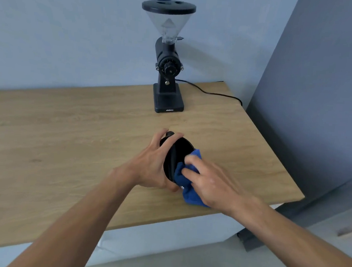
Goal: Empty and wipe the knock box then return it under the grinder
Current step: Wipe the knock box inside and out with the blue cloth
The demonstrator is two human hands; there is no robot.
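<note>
A: Knock box [175, 154] position?

B: Above the wooden table [67, 137], near its front edge, tipped on its side, opening facing right. Left hand [154, 167] wraps its outer wall, fingers curled over the top.

A: Right hand [211, 183]?

B: Fingers pressing a blue cloth [188, 187] into the opening.

A: Grinder [168, 64]?

B: Upright at the table's back, well apart from the box.
</note>
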